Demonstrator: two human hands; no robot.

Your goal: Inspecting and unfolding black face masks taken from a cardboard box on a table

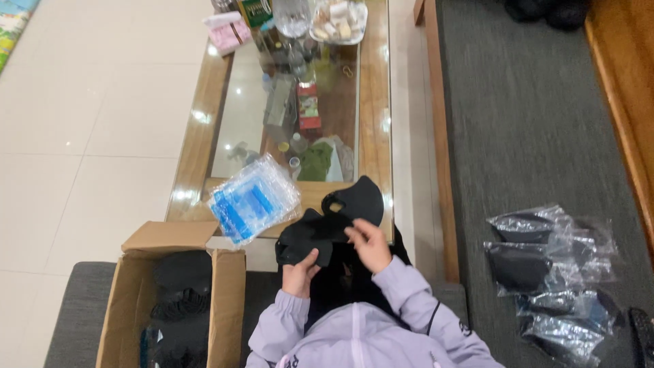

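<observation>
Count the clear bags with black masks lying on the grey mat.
4, in a loose column on the grey mat: top bag, second bag, third bag, bottom bag. Overlaps may hide more.

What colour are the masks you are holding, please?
Black masks, clearest in the head view.

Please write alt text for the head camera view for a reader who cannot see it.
Both hands, left hand and right hand, hold black fabric masks over a glass-topped wooden table. A stack of clear plastic bags lies beside them, an open cardboard box of black masks lower left, bagged masks right.
</observation>
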